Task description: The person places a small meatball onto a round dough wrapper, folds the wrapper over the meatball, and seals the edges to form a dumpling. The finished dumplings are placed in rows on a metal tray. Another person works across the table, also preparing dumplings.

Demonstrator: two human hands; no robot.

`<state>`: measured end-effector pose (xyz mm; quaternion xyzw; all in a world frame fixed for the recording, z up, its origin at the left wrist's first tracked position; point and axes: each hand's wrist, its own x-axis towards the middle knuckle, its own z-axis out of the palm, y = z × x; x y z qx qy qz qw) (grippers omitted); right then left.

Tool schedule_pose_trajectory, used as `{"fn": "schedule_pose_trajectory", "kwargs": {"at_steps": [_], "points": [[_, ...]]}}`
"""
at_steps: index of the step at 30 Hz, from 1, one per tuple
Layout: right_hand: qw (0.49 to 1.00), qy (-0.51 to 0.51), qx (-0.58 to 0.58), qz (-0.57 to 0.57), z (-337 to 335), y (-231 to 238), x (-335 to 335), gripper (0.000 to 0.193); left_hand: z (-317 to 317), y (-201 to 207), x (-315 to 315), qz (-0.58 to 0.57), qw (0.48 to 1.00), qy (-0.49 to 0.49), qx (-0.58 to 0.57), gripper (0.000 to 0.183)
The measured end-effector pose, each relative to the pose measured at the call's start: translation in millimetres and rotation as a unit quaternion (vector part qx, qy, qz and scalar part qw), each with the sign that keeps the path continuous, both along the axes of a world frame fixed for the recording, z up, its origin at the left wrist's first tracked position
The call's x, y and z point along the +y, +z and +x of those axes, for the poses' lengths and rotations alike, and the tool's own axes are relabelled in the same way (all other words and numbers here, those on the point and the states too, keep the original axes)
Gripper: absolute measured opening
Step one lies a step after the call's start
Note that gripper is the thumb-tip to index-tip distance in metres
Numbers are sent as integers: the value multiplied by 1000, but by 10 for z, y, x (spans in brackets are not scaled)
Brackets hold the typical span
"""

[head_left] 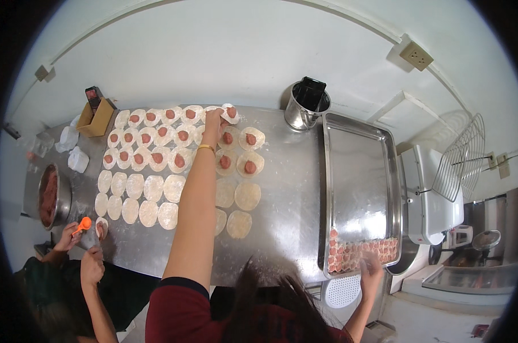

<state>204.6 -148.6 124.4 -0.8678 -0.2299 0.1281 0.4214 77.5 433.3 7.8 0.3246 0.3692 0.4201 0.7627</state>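
Note:
Stretched far across the steel table, my left hand closes on the edge of a round dough wrapper with a ball of pink minced filling on it. That wrapper looks tilted against its neighbours. More wrappers with filling lie in rows around my left arm, which hides part of them. Nearer rows of bare wrappers carry no filling. Over the near end of a large metal tray, my right hand has its fingers apart, just above packed small dumplings. Nothing shows in its fingers.
At the left, a co-worker's hands hold an orange scoop beside one wrapper. A steel bowl of minced filling stands there. A cardboard box and a metal pot stand along the wall. A white appliance adjoins the tray.

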Motion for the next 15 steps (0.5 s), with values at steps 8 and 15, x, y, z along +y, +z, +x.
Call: {"fn": "schedule_pose_trajectory", "kwargs": {"at_steps": [8,15], "points": [[901,134,335,242,-348,-455,1248,36,-436,475,-1839,-70,957,-226,-171,24],[874,107,437,182,-740,-1133,1332,19,-866,137,-3716,-73,978,-185,58,32]]}}
